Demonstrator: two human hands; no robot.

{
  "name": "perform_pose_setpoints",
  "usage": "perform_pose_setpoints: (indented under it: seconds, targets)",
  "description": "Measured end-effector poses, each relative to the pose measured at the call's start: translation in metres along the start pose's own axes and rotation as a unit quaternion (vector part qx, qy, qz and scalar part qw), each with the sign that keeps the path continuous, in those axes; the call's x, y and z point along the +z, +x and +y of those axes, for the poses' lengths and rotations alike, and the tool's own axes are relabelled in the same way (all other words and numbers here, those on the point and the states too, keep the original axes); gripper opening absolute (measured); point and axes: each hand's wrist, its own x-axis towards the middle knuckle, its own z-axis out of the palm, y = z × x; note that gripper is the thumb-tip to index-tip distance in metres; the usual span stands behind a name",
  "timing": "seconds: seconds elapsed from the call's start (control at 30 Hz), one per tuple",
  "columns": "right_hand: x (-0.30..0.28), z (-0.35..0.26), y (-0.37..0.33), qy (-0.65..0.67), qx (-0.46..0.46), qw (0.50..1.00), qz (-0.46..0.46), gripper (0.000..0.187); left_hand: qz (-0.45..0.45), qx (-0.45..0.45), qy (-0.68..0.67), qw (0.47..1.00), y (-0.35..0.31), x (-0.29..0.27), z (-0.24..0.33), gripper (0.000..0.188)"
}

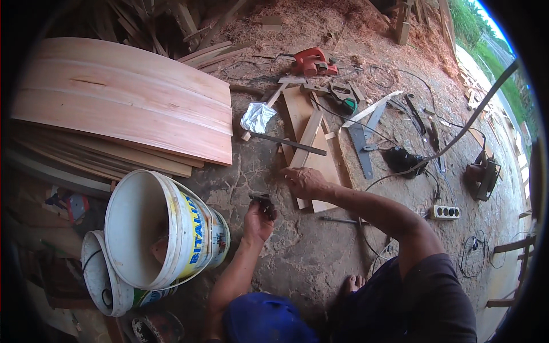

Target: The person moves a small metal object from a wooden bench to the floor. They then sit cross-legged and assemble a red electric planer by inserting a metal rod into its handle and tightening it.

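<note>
Work seems part-done: flat, pale wooden boards [325,169] are laid out, seemingly unjoined; a small, dark, blocky object [263,202] is gripped by the left hand [258,225], while any grip by the right hand [305,182], over the boards, cannot be told.

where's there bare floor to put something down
Bare floor shows between the left hand and the foot; another patch lies between the wood stack, the big white bucket and the boards. It is crowded around and beyond the boards, with a handsaw, a black bag and a red power tool.
</note>
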Motion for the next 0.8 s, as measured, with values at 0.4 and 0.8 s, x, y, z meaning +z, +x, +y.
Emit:
perform_pose_setpoints:
  seconds: [0.4, 0.8]
  targets:
    - [0.006, 0.133, 0.033, -0.104, 0.236, 0.961, 0.1, 0.03, 0.053, 0.036, 0.086, 0.994, -0.041, 0.008, 0.025, 0.024]
    - [0.004, 0.069, 0.011, -0.123, 0.139, 0.979, -0.086, 0.07, 0.037, 0.039, 0.125, 0.991, -0.049, 0.042, 0.03, 0.023]
